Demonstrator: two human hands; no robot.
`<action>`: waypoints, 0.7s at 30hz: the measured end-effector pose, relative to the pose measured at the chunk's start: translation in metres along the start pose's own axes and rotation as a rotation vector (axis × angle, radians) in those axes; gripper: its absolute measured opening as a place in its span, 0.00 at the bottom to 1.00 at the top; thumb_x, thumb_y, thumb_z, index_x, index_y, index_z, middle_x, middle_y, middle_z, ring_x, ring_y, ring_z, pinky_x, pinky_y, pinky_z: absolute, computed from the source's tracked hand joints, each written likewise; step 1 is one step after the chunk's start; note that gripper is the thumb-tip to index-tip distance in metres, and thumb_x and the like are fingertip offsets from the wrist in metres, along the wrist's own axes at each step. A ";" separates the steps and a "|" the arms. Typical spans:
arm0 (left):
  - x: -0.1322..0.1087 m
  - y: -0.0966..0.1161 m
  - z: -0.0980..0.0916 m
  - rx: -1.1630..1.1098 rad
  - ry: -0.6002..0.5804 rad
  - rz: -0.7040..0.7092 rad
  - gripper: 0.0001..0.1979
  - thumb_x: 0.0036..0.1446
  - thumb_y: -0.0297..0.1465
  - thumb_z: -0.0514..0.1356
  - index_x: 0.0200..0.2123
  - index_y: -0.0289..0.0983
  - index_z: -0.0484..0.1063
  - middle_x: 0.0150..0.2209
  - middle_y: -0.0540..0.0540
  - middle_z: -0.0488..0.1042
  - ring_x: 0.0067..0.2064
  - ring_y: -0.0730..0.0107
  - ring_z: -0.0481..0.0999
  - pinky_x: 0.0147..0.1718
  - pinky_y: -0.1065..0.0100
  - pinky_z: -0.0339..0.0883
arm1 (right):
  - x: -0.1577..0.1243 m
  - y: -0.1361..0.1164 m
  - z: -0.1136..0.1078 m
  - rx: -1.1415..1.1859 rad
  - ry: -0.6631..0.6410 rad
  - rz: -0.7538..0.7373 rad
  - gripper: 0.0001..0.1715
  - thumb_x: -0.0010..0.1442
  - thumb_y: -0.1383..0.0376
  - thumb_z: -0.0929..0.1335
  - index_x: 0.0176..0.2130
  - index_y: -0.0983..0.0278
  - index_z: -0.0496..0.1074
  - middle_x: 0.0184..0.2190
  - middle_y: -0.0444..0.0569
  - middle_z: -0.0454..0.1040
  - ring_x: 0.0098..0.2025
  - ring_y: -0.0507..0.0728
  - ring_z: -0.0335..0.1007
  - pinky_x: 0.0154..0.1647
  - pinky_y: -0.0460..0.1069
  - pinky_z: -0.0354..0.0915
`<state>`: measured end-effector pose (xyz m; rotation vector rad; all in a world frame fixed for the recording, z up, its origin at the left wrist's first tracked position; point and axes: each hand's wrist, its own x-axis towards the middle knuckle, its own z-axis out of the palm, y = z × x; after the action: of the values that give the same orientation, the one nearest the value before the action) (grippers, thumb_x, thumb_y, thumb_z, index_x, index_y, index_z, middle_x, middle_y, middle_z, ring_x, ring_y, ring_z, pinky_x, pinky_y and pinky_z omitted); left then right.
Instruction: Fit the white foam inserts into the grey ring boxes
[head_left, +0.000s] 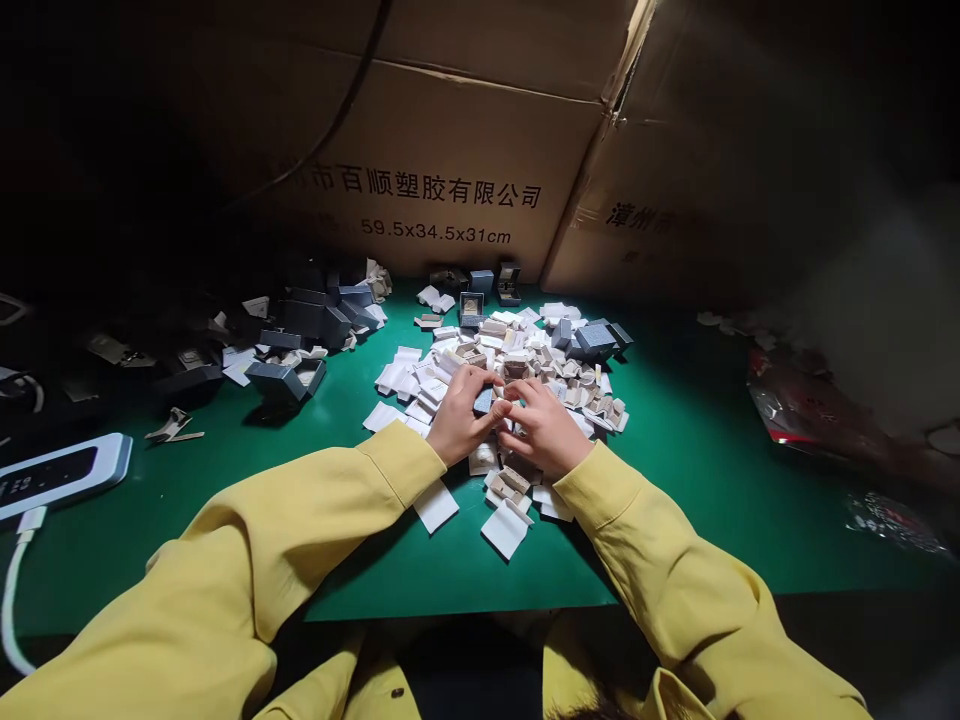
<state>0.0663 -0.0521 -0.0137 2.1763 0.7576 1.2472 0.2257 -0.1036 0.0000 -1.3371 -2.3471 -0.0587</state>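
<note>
My left hand point(463, 415) is closed around a small blue-grey box point(484, 399), part of which shows between thumb and fingers. Close against it on the right, my right hand point(544, 428) has its fingers bent toward the box; whether they grip it is hidden. Both hands are over a heap of folded white and beige card inserts point(442, 385). Two pale folded cards point(507, 527) lie in front of the hands. Just behind the heap stands an open small box point(471, 308) with a light insert inside.
More dark boxes point(596, 338) lie right of the heap, and others point(277, 382) are piled at left. A white device point(64, 478) with a cable is at far left. Large cardboard cartons point(450, 130) rise behind the green table point(682, 480). Plastic bags point(806, 400) lie at right.
</note>
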 end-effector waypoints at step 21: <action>0.001 0.001 -0.001 0.040 0.100 -0.055 0.07 0.54 0.25 0.54 0.37 0.37 0.66 0.38 0.45 0.68 0.43 0.66 0.69 0.45 0.62 0.65 | 0.001 -0.015 0.010 -0.153 0.091 0.014 0.12 0.61 0.64 0.61 0.41 0.65 0.71 0.43 0.56 0.71 0.47 0.61 0.62 0.44 0.56 0.62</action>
<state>0.0660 -0.0518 -0.0120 2.1227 0.8849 1.3313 0.2094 -0.1085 -0.0058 -1.3909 -2.2951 -0.2938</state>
